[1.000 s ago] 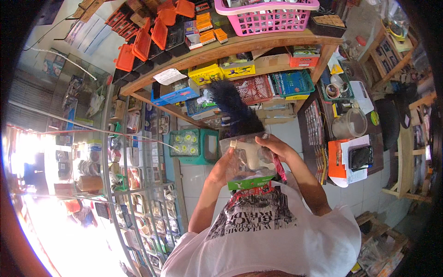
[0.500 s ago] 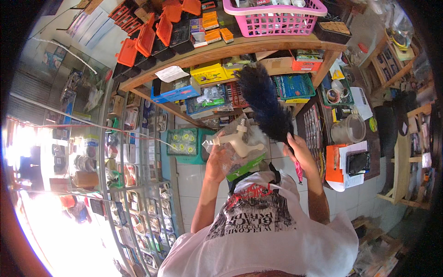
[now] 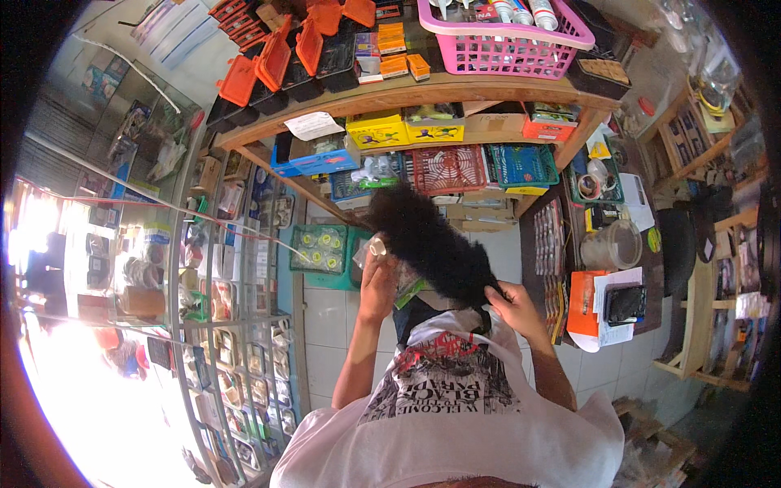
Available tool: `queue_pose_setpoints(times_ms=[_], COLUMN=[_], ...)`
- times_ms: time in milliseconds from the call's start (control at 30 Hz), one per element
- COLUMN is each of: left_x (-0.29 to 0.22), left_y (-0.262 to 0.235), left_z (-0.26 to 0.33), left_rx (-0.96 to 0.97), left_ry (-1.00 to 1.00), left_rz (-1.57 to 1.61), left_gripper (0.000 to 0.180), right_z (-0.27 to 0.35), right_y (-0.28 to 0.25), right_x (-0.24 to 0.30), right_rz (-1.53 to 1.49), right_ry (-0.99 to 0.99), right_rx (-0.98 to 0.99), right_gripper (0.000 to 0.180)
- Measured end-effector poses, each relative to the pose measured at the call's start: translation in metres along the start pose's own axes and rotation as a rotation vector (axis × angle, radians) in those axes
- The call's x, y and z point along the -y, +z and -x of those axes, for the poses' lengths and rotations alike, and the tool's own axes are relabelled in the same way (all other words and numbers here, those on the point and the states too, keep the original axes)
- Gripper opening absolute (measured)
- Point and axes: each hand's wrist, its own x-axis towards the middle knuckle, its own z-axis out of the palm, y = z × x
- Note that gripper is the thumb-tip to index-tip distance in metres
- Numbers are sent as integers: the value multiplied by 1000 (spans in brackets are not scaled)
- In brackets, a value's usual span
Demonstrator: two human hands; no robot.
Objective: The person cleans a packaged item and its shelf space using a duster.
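Note:
My right hand [image 3: 516,309] is closed round the handle end of a black feather duster [image 3: 435,248]. The duster's fluffy head slants up and left, across the front of my left hand [image 3: 377,285]. That hand grips a cream plastic tap [image 3: 377,246] in a clear plastic bag with a green card [image 3: 409,293]. Most of the tap and bag is hidden behind the feathers; only one cream end and part of the wrapping show. The duster's feathers lie over or against the bag; actual contact I cannot tell.
A wooden shelf [image 3: 455,88] ahead carries a pink basket [image 3: 512,57] of tubes and several orange-lidded boxes [image 3: 237,80]. Below stand a red basket [image 3: 450,168] and a green basket [image 3: 297,259]. Glass display shelves [image 3: 244,325] line the left; a cluttered desk [image 3: 651,232] stands right.
The feather duster has swung down and left, from upright beside the bagged tap to across it. My right hand has dropped slightly, and the tap has turned so mostly one end shows.

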Motion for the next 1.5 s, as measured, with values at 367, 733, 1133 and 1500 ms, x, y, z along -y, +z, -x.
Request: queue_pose_setpoints(times_ms=[367, 733, 1133, 1500], left_x=[-9, -39, -29, -42], left_y=[4, 53, 34, 51], left_z=[1, 9, 14, 19], left_rx=[64, 80, -18, 53], left_ry=[196, 384, 368, 400], left_rz=[-582, -911, -733, -767], left_gripper=[49, 48, 45, 48], right_z=[-3, -3, -2, -8], right_y=[-6, -20, -24, -27], right_x=[12, 16, 25, 19], right_rz=[17, 204, 194, 103], right_ry=[-27, -175, -215, -84], right_rx=[-30, 74, -13, -39], right_gripper=[34, 34, 43, 30])
